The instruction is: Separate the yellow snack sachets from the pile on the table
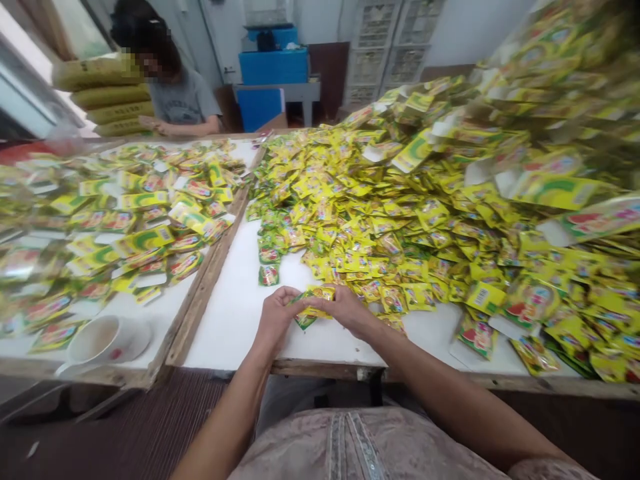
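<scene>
Near the front edge of the white tabletop, my left hand and my right hand meet around small sachets. A green sachet shows below the fingers and a yellow sachet above them. Both hands are closed, with the thumbs on top; how many sachets they hold I cannot tell. Just beyond my left hand lies a short column of green sachets. A large heap of yellow sachets spreads out past my right hand.
Flat printed cartons lie piled on the right. A wooden strip divides off the left table section, where filled-looking cartons and a white mug stand. Across the table sits another person, beside stacked yellow sacks.
</scene>
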The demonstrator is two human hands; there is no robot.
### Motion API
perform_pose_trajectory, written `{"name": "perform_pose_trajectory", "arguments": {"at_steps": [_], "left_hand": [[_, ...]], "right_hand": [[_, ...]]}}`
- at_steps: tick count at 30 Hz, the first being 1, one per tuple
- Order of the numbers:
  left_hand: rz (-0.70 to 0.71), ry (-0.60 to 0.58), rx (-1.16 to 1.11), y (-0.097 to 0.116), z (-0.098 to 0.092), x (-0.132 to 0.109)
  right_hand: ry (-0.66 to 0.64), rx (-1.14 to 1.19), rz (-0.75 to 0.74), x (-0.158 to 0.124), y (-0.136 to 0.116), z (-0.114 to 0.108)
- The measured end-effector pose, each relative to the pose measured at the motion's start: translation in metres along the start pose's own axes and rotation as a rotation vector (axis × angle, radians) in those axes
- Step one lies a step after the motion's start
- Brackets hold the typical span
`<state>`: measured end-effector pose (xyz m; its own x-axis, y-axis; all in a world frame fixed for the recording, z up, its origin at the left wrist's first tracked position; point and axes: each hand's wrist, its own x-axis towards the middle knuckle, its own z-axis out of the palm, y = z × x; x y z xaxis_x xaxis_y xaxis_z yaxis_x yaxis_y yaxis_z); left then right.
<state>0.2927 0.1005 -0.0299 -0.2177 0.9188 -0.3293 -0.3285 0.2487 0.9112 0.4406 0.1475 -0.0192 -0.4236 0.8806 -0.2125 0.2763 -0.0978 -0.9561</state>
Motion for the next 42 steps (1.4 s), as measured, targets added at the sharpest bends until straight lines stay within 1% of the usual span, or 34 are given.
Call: {"name": "perform_pose_trajectory", "arguments": {"at_steps": [1,3,5,7,9,12,14,15,17,19,21,22,23,25,27,30,31,32,33,35,36,37,38,39,40,41,42], "left_hand": [[-0.04,-0.018,-0.003,-0.001,0.003,-0.002],[-0.115,-0.062,-0.026,-0.001,0.01,-0.005],[-0.15,-0.103,-0.036,-0.001,0.019,-0.007],[-0.171,-0.161,-0.009,-0.002,0.029,-0.009],[-0.193,-0.243,0.05,-0.003,0.041,-0.01],[-0.171,-0.335,0.171,-0.005,0.057,-0.015],[-0.118,-0.34,0.244,-0.006,0.062,-0.017],[-0.095,-0.328,0.274,-0.007,0.062,-0.018],[-0.075,-0.287,0.319,-0.008,0.059,-0.018],[-0.08,-0.251,0.351,-0.009,0.055,-0.017],[-0.091,-0.241,0.375,-0.012,0.052,-0.016],[-0.094,-0.247,0.381,-0.013,0.053,-0.016],[-0.098,-0.258,0.385,-0.014,0.054,-0.016],[-0.101,-0.286,0.388,-0.016,0.057,-0.017],[-0.091,-0.303,0.398,-0.016,0.058,-0.018],[-0.047,-0.281,0.459,-0.014,0.051,-0.017],[-0.01,-0.251,0.481,-0.011,0.047,-0.016],[0.048,-0.21,0.505,-0.007,0.043,-0.016],[0.137,-0.162,0.533,-0.001,0.039,-0.016],[0.392,-0.089,0.629,0.014,0.034,-0.018],[0.528,-0.084,0.711,0.021,0.033,-0.019],[0.644,-0.111,0.813,0.028,0.032,-0.019],[0.707,-0.165,0.924,0.034,0.031,-0.019],[0.717,-0.229,1.023,0.038,0.029,-0.018],[0.678,-0.271,1.102,0.04,0.026,-0.017],[0.603,-0.275,1.154,0.039,0.021,-0.016],[0.513,-0.241,1.168,0.037,0.016,-0.014]], "right_hand": [[0.007,0.033,0.001,-0.007,0.002,-0.001],[0.062,0.09,0.009,-0.019,0.005,-0.005],[0.104,0.141,0.039,-0.031,0.009,-0.012],[0.106,0.212,0.055,-0.042,0.013,-0.019],[0.091,0.279,0.055,-0.056,0.016,-0.027],[0.131,0.352,0.091,-0.08,0.019,-0.039],[0.222,0.423,0.107,-0.1,0.018,-0.053],[0.294,0.457,0.1,-0.11,0.018,-0.064],[0.514,0.497,0.06,-0.129,0.02,-0.092],[0.834,0.501,0.011,-0.144,0.026,-0.126],[1.15,0.489,-0.017,-0.153,0.037,-0.159],[1.231,0.483,0.016,-0.155,0.043,-0.172],[1.249,0.49,0.054,-0.155,0.05,-0.183],[1.182,0.486,0.115,-0.15,0.061,-0.192],[1.098,0.387,0.099,-0.139,0.067,-0.188],[1.052,0.048,-0.045,-0.123,0.063,-0.166],[1.017,-0.066,-0.115,-0.118,0.057,-0.157],[0.955,-0.16,-0.192,-0.113,0.051,-0.147],[0.862,-0.232,-0.271,-0.108,0.043,-0.137],[0.593,-0.32,-0.409,-0.097,0.026,-0.115],[0.443,-0.343,-0.461,-0.09,0.018,-0.104],[0.304,-0.352,-0.498,-0.083,0.012,-0.093],[0.187,-0.349,-0.519,-0.076,0.007,-0.084],[0.102,-0.333,-0.524,-0.068,0.003,-0.075],[0.056,-0.304,-0.511,-0.061,0.002,-0.068],[0.05,-0.262,-0.475,-0.054,0.002,-0.063],[0.082,-0.207,-0.412,-0.048,0.003,-0.06]]}}
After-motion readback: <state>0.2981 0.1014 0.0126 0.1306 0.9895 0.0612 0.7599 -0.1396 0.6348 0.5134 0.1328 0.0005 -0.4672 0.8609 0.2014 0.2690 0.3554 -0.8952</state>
